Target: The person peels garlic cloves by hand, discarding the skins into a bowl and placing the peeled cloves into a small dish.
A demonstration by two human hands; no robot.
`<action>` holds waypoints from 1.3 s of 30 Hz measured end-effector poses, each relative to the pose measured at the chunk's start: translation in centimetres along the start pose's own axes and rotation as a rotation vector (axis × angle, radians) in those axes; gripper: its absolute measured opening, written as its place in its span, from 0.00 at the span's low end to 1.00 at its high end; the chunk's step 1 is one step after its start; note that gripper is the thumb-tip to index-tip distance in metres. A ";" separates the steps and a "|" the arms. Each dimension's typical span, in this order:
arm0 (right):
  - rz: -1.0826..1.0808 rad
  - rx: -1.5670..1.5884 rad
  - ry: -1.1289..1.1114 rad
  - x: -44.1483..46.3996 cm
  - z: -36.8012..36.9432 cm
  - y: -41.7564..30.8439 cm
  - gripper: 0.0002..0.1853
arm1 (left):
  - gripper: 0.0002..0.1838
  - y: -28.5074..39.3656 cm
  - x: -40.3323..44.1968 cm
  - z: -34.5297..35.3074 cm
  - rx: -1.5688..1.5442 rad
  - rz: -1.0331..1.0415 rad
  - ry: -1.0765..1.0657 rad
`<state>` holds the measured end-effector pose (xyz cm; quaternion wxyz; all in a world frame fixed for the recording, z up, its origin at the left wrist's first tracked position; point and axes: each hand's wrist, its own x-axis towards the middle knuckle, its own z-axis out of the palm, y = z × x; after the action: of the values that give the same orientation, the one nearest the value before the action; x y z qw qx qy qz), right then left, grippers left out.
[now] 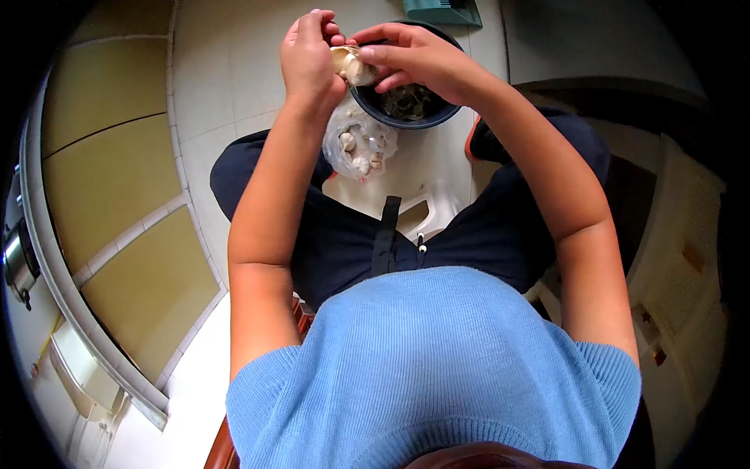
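Between my two hands, over the near-left rim of a dark bucket, is a pale garlic bulb (pixel 358 70) with papery skin. My left hand (pixel 306 59) is closed, its fingers curled, and holds the bulb from the left. From the right, my right hand (pixel 418 62) pinches at the bulb with thumb and fingers; part of the bulb is hidden by them. The bucket (pixel 418 123) has dry, skin-like scraps (pixel 410 102) inside. Just below my hands, a clear plastic bag (pixel 336 160) holds several garlic bulbs (pixel 361 165).
A teal dustpan-like object (pixel 444 11) lies beyond the bucket. My knees are on both sides, with a white plastic stool-like piece (pixel 441 211) between them. Yellowish cabinet panels (pixel 109 172) run along the left. Dark furniture (pixel 594 47) stands at the upper right.
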<state>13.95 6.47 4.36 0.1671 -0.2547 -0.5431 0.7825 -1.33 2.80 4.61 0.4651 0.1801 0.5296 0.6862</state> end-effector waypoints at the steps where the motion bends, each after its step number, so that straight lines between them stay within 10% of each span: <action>1: 0.006 0.001 0.004 -0.1 -0.5 0.2 0.23 | 0.08 -0.6 0.1 0.2 -0.001 -0.007 0.000; 17: 0.051 0.351 0.205 0.5 -4.2 2.4 0.15 | 0.19 -1.2 0.7 -0.7 0.264 -0.302 -0.479; 39: 0.017 0.051 0.320 -0.1 -3.7 3.2 0.20 | 0.23 -1.7 -0.7 -0.6 0.471 -0.223 -0.425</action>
<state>16.23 8.12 0.31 0.2511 -0.3763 -0.4872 0.7470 -0.66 1.89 3.08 0.5828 0.3625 0.5814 0.4370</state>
